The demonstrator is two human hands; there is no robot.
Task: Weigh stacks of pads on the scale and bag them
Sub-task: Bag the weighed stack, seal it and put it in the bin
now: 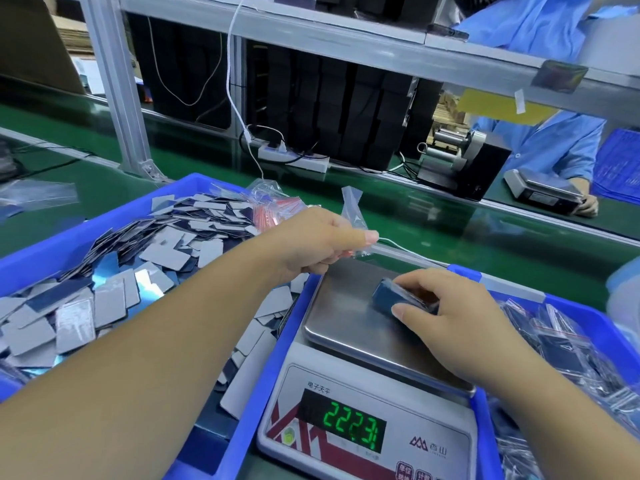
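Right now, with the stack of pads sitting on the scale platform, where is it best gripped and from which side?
Across its long side faces, coming from above on the right. The stack of pads lies as a compact block on the scale, and the right hand already spans it, thumb near, fingers far. The left hand holds a bag.

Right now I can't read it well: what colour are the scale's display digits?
Green, on the scale's black display; head view.

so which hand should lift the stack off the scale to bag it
Right. The right hand already grips the stack of pads on the scale, while the left hand holds the clear bag, probably ready to receive it.
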